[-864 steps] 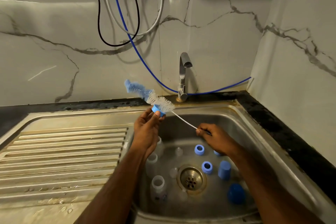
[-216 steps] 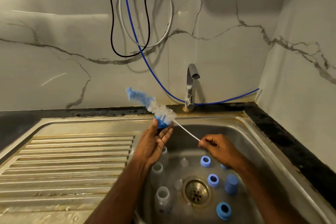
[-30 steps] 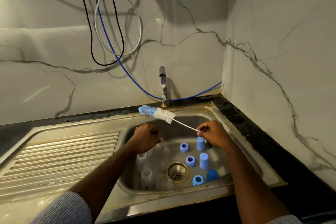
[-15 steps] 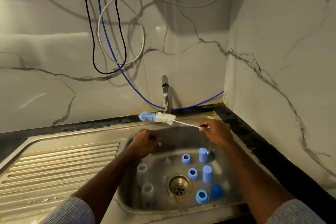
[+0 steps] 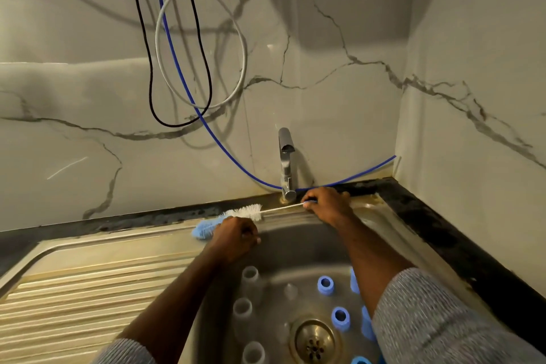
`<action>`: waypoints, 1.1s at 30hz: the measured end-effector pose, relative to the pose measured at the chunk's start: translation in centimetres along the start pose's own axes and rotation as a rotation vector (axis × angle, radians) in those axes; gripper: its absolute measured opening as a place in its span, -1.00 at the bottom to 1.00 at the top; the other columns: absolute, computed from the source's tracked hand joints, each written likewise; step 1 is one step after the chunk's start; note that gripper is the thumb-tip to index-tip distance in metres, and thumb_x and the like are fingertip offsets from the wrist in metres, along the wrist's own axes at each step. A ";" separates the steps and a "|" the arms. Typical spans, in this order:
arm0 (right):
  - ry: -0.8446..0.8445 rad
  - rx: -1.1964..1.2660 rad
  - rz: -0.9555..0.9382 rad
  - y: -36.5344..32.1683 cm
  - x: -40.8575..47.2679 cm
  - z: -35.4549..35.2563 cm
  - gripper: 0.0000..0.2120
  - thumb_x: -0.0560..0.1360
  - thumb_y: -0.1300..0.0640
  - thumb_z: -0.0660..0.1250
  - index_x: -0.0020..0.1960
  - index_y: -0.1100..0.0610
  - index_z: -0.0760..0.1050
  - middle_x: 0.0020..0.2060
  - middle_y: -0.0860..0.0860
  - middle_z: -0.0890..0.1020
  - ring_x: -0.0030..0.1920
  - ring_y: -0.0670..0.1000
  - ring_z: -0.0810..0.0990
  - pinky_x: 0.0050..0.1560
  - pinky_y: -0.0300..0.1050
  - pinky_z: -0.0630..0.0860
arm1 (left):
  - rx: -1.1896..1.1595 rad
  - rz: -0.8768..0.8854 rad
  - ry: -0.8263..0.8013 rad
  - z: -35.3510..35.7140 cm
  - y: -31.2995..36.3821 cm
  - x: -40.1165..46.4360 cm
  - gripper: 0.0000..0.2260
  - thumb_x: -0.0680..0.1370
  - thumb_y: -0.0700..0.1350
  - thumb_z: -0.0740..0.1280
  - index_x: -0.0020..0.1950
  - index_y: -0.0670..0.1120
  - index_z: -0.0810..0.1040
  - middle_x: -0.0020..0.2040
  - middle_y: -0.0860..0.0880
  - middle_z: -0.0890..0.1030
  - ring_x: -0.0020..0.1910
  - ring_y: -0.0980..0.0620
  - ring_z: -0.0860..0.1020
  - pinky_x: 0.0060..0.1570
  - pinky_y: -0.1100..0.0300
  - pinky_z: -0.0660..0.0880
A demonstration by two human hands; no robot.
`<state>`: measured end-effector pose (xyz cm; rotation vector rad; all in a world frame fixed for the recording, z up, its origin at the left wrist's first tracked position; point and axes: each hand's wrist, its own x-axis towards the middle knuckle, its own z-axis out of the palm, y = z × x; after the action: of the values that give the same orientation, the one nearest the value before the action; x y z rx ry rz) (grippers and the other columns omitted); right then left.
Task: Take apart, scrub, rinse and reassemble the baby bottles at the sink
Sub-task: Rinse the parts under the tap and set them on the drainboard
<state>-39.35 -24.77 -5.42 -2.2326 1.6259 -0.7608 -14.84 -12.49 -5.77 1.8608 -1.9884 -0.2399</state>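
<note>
The brush has come down from above the basin and now lies along the sink's back rim. Nearest, clear bottles and blue rings stand around the drain. The left hand is curled over the basin edge, possibly empty. Beyond, the right hand pinches the brush's thin handle beside the tap.

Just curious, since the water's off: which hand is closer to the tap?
The right hand, gripping the brush wire just beside the tap base. The left hand sits farther left, by the bristles.
</note>
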 end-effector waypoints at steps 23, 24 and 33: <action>0.103 -0.089 0.057 -0.6 2.5 4.0 -0.61 0.49 -0.11 0.46 0.29 -0.07 0.56 0.17 0.03 0.65 0.26 0.10 0.52 0.36 0.10 0.27 | -0.017 -0.009 -0.001 0.8 -1.3 1.6 -0.92 0.52 0.00 0.49 -0.05 0.03 0.66 -0.07 0.05 0.66 -0.06 0.07 0.59 0.03 0.07 0.57; 0.119 -0.096 0.050 -0.5 2.4 3.9 -0.61 0.49 -0.11 0.46 0.29 -0.06 0.57 0.16 0.03 0.65 0.26 0.10 0.52 0.36 0.10 0.27 | -0.024 -0.009 0.001 0.8 -1.4 1.6 -0.92 0.51 0.00 0.50 -0.05 0.03 0.66 -0.08 0.04 0.67 -0.07 0.06 0.60 0.03 0.05 0.58; 0.415 -0.033 -0.142 0.3 -1.5 4.0 -0.87 0.42 0.17 0.49 -0.05 0.03 0.65 -0.10 0.02 0.68 0.00 0.15 0.58 0.04 0.06 0.50 | -0.109 -0.007 0.119 2.0 -0.3 -1.1 -0.94 0.54 -0.11 0.47 -0.07 -0.08 0.71 -0.13 -0.02 0.72 -0.12 0.02 0.65 -0.01 0.09 0.58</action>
<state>-37.69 -23.77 -9.19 -2.3461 1.6681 -1.3179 -15.36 -11.72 -7.86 1.7723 -1.8516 -0.2294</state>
